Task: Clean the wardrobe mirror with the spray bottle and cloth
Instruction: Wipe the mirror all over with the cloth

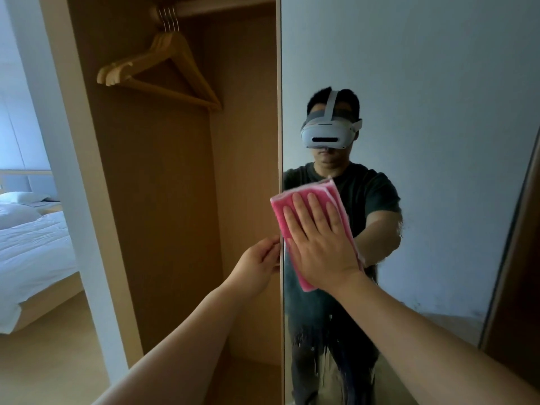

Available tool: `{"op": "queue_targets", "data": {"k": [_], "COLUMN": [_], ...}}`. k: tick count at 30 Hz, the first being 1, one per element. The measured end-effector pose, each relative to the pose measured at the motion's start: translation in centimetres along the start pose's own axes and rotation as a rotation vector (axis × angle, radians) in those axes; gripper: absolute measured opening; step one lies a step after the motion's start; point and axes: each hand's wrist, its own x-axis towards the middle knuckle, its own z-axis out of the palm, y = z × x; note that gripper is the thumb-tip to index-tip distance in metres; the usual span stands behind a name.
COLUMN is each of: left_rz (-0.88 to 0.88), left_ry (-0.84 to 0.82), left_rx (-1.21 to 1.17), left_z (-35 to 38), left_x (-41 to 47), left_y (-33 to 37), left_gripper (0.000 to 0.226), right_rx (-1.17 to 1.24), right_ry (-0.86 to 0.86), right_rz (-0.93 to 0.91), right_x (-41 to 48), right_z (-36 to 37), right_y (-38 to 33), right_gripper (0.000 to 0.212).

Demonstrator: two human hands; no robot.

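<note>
The wardrobe mirror point(423, 83) fills the right half of the view on an open door. A folded pink cloth point(282, 213) lies flat against the glass near the door's left edge. My right hand point(320, 244) presses on the cloth with fingers spread and pointing up. My left hand point(260, 263) grips the door's left edge just beside the cloth. Wet streaks and droplets show on the lower glass point(315, 355). No spray bottle is in sight.
The open wardrobe point(175, 200) is at the left, with several wooden hangers point(163, 71) on its rail. A bed with white linen point(29, 244) stands at the far left. The mirror reflects a person in a dark shirt wearing a headset.
</note>
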Motion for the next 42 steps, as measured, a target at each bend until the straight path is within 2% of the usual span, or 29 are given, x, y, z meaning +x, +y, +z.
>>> {"op": "queue_targets", "data": {"k": [7, 17, 23, 28, 35, 42], "left_rz": [-0.07, -0.132, -0.255, -0.242, -0.222, -0.188], "left_ry": [-0.056, -0.024, -0.055, -0.071, -0.075, -0.052], "left_rx": [-0.132, -0.143, -0.313, -0.312, -0.276, -0.225], "left_z": [-0.4, -0.2, -0.5, -0.5, -0.6, -0.3], "left_x": [-0.1, -0.2, 0.2, 0.1, 0.0, 0.0], "left_y": [0.4, 0.6, 0.9, 1.0, 0.9, 1.5], "left_gripper": [0.027, 0.023, 0.05, 0.052, 0.047, 0.049], "right_rx": [-0.015, 0.007, 0.017, 0.016, -0.006, -0.011], "right_ry": [-0.102, -0.119, -0.126, -0.12, -0.125, -0.017], "right_rz": [-0.055, -0.094, -0.069, -0.029, -0.114, 0.008], "right_x": [-5.8, -7.7, -7.5, -7.4, -7.1, -1.9], "right_z": [1.1, 1.3, 1.2, 1.3, 0.8, -1.2], "right_y": [-2.1, -2.7, -2.9, -4.0, -2.3, 2.9], "right_gripper": [0.067, 0.068, 0.07, 0.07, 0.069, 0.065]}}
